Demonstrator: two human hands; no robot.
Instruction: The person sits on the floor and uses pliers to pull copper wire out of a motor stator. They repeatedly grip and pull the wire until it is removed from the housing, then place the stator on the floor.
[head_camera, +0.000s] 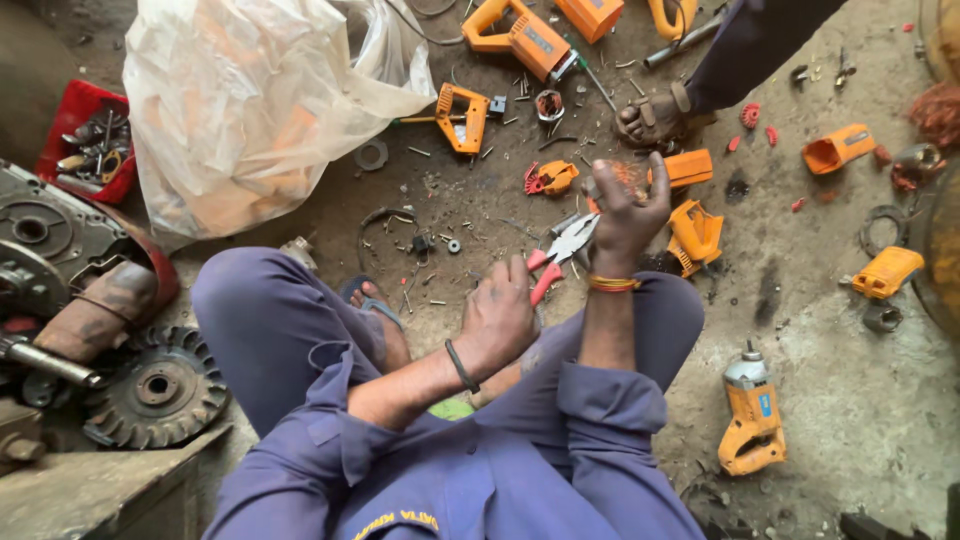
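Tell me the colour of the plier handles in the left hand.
Red, seen in the head view: the pliers sit gripped in the left hand.

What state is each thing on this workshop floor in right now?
Red-handled steel pliers: jaws open, held in left hand.
Small coppery wound part: gripped in raised right hand.
Orange plastic power drill: whole, lying on floor.
Orange plastic tool shells: taken apart, scattered.
Clear plastic bag: crumpled, full.
Toothed grey metal gear: lying flat.
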